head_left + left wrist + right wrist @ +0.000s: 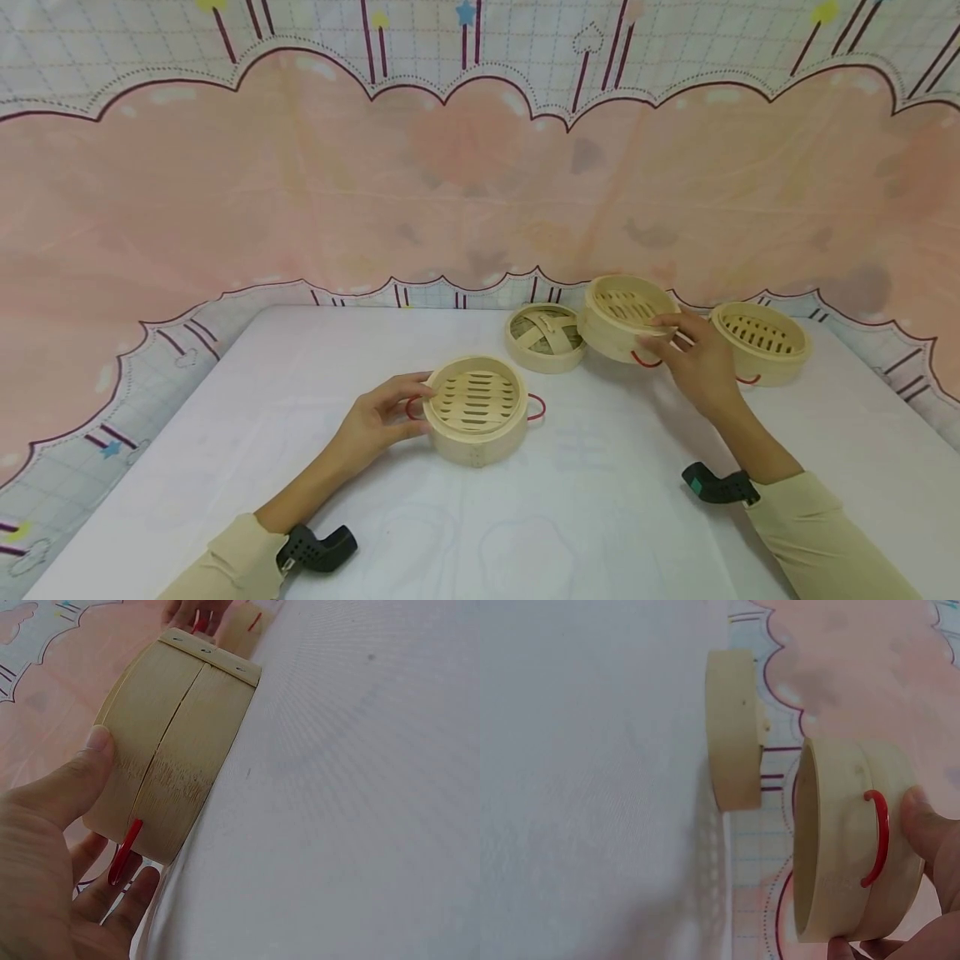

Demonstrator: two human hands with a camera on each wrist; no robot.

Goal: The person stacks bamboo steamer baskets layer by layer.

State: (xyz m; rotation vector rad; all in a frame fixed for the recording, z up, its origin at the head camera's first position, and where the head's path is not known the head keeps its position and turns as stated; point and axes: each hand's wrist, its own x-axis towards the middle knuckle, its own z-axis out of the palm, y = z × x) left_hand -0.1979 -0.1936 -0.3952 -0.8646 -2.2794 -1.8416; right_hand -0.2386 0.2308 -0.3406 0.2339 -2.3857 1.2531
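On the table's middle stands a round bamboo steamer basket with a slatted base and red side handles. My left hand grips its left side, thumb and fingers around the wall by the red handle. Farther back, my right hand holds a second steamer basket by its right rim. The right wrist view shows this basket raised off the table, its red handle beside the thumb. Just left of it lies the woven bamboo steamer lid.
A third steamer basket stands at the back right, partly behind my right hand. White cloth covers the table, and a patterned pink curtain hangs behind its back edge. Black wrist cameras sit on both forearms.
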